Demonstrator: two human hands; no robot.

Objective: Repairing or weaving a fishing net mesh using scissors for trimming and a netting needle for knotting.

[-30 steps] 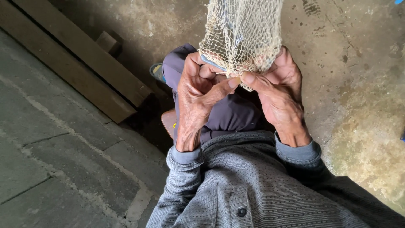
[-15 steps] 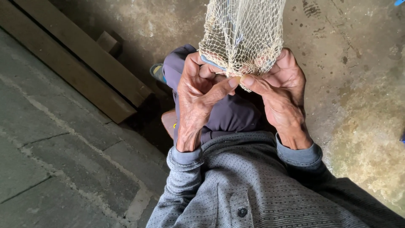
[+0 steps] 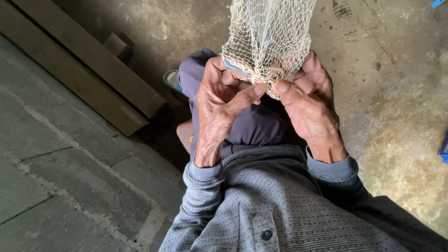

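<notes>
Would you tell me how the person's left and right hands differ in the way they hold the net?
The left hand stretches its forefinger across to the net; the right hand presses its thumb there. The left hand also holds a flat bluish tool, the right none visible. Both pinch the net's lower edge together.

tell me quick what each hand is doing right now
Left hand: closed, pinching the lower edge of the net.
Right hand: closed, gripping the same edge.

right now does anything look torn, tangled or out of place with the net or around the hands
Nothing stands out. The pale net hangs bunched but shows no obvious tear; the left hand and right hand pinch its lower edge together. The wooden beams lie along the concrete floor, which is stained, not wet.
</notes>
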